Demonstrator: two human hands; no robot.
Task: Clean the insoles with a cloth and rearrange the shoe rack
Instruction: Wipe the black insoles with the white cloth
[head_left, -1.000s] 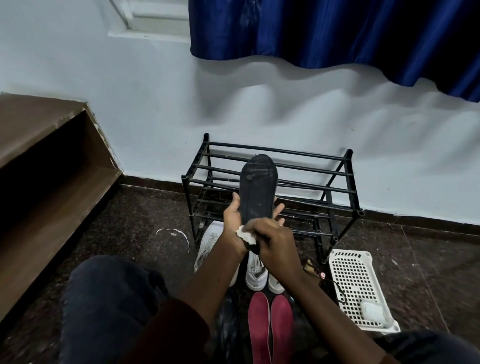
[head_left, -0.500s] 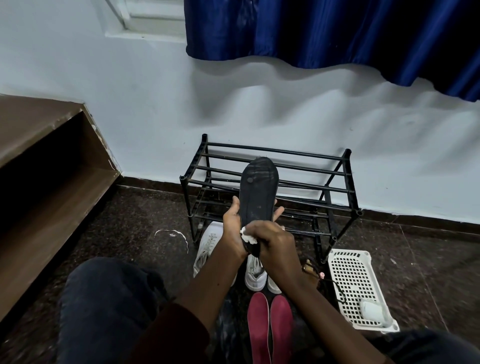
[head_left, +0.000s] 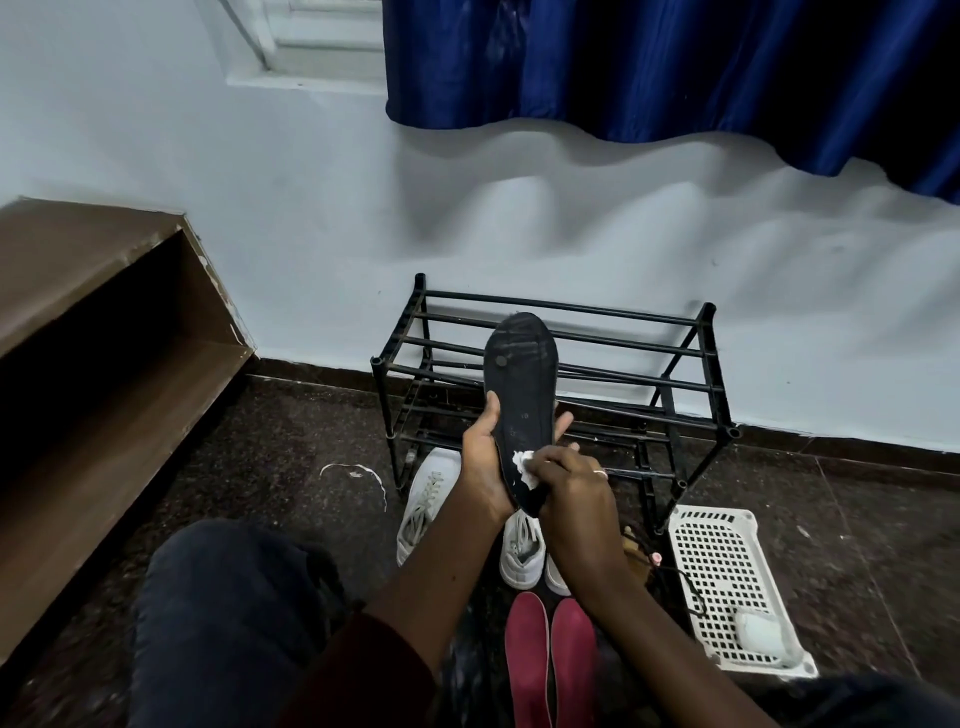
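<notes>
Since a second ago the white cloth (head_left: 523, 465) has slid from the left edge of the black insole (head_left: 522, 374) toward its middle, carried rightward by my right hand (head_left: 571, 493); the insole itself has barely shifted. I hold it upright, toe up, in front of the black shoe rack (head_left: 707, 317). My left hand (head_left: 485, 467) is wrapped round it from behind, thumb on one edge, fingertips showing at the other. My right hand pinches the cloth and presses it to the heel end.

I judge this to be mid-wipe. The toe part shows pale streaks, so the next stroke probably needs to travel upward with my left hand bracing firmly. The red insoles (head_left: 527, 649) and white sneakers (head_left: 423, 504) lie on the floor, so rearranging is not yet done.
</notes>
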